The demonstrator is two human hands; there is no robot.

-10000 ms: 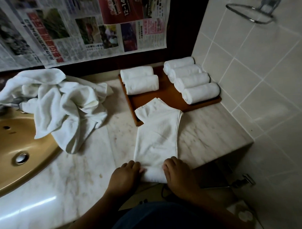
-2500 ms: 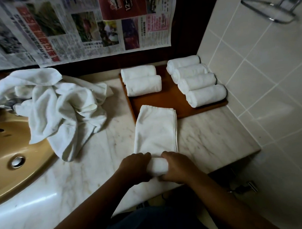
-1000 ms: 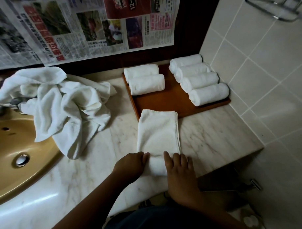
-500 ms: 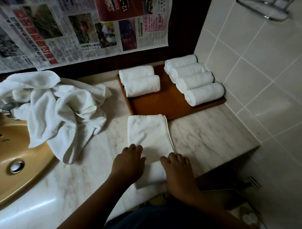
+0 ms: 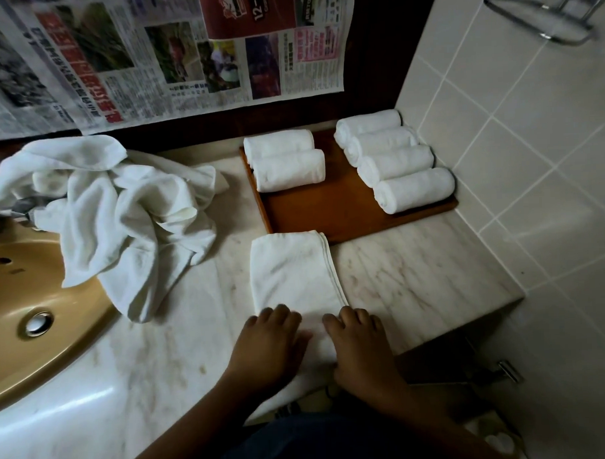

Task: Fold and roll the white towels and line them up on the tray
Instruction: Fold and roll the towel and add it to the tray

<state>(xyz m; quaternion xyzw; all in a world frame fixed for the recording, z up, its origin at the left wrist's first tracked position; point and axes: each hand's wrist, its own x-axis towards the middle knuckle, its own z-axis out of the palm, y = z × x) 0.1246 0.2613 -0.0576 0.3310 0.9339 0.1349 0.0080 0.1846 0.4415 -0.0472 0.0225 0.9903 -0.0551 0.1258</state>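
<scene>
I count six rolled towels (image 5: 387,157) already on the tray (image 5: 331,211), upper centre. My left hand (image 5: 269,347) and right hand (image 5: 362,347) press flat, fingers spread, on the folded towel (image 5: 292,271) on the table; a loose pile (image 5: 115,208) remains left.

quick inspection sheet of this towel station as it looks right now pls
surface: pale marble counter, faint stains near its front edge
job's things: wooden tray holding six rolled towels, two on its left, four on its right; folded towel flat on the counter before the tray; heap of loose towels by the sink
clutter: nothing seen
grippers: left hand and right hand press palms down on the folded towel's near end
cables: nothing seen
surroundings: tan sink, newspaper on the wall, tiled wall with a metal ring
</scene>
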